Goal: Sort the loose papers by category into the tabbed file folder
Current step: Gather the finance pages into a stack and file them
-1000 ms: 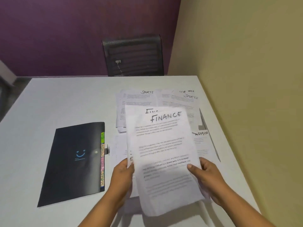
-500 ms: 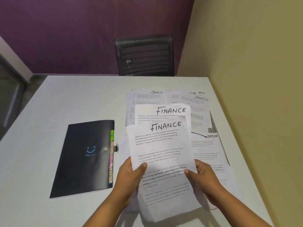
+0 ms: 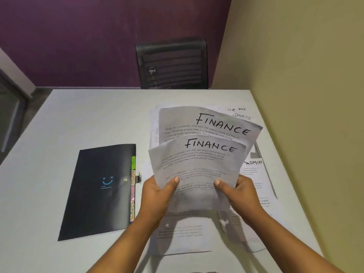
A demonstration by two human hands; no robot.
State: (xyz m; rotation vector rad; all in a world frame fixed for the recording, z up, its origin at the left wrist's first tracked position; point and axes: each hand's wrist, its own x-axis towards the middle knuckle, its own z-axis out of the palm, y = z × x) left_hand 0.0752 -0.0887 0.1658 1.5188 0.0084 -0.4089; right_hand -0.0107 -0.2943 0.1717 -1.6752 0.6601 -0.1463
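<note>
Two FINANCE sheets (image 3: pixel 197 164) held up, fanned; loose papers (image 3: pixel 254 174) spread flat beneath; black folder (image 3: pixel 102 190) closed, flat at left, coloured tabs (image 3: pixel 133 192) along its right edge.

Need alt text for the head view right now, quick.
Both hands, left and right, hold two FINANCE sheets fanned above loose papers on a white table. A closed black folder lies to their left.

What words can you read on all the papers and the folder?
"FINANCE": front held paper
"FINANCE": back held paper
"HR", "SPORTS": far paper
"ADMIN": paper at right
"HR", "ADMIN", "SPORTS": folder tabs; one tab unreadable
Small print: mostly too blurred
</note>
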